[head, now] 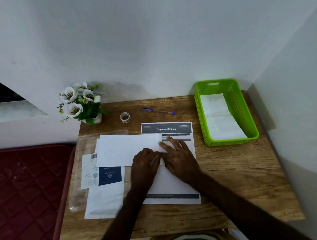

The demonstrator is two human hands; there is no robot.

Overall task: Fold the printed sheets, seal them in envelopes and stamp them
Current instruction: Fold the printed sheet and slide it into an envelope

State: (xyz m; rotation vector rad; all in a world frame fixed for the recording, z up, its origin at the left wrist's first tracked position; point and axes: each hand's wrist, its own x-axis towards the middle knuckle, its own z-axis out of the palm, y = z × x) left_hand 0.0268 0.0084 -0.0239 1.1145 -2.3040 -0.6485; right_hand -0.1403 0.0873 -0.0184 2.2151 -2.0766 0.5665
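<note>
Inside green basket [245, 115], folded white sheets [220, 116]

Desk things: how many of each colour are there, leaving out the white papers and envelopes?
Green: 1, the basket
Blue: 2, the pen and the dark blue booklet
Brown: 1, the tape roll
White and green: 1, the flower pot
Total: 5

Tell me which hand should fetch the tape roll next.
Left, probably. The tape roll stands at the back of the table, left of both hands. The left hand is nearer it; the right hand presses flat on the white envelope end.
</note>
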